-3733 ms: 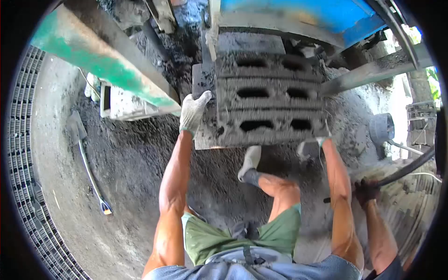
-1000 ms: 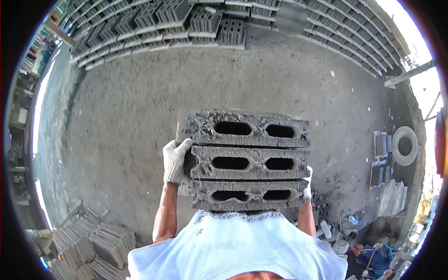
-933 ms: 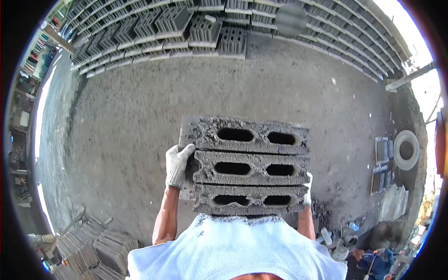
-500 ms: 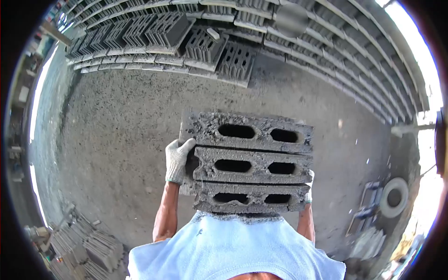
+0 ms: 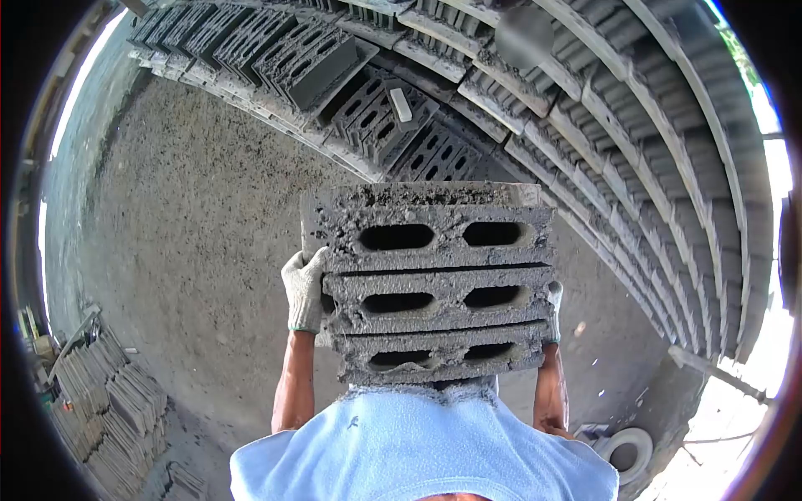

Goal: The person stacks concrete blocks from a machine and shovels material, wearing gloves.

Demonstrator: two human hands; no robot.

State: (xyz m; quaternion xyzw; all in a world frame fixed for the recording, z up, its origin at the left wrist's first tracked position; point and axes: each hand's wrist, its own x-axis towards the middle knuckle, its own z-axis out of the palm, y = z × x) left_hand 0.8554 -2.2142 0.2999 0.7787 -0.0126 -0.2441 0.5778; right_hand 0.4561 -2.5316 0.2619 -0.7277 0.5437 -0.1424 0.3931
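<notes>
Three grey hollow concrete blocks (image 5: 439, 288) stand side by side on a board (image 5: 314, 219), close in front of my chest. Each block shows two oblong holes. My left hand (image 5: 304, 288), in a white knitted glove, grips the left edge of the board beside the blocks. On the right side, my right hand (image 5: 553, 311), also gloved, holds the load's edge; most of its fingers are hidden behind the blocks.
Stacked rows of blocks on boards (image 5: 309, 63) stand at the top left, a pale piece (image 5: 401, 105) on one. Tall racks of blocks (image 5: 601, 125) curve along the right. Stacked boards (image 5: 109, 401) lie lower left, a tire (image 5: 631, 455) lower right.
The view has turned to the right; the stacks and racks now appear nearer and tilted. Both hands still hold the blocks and board in front of the chest.
</notes>
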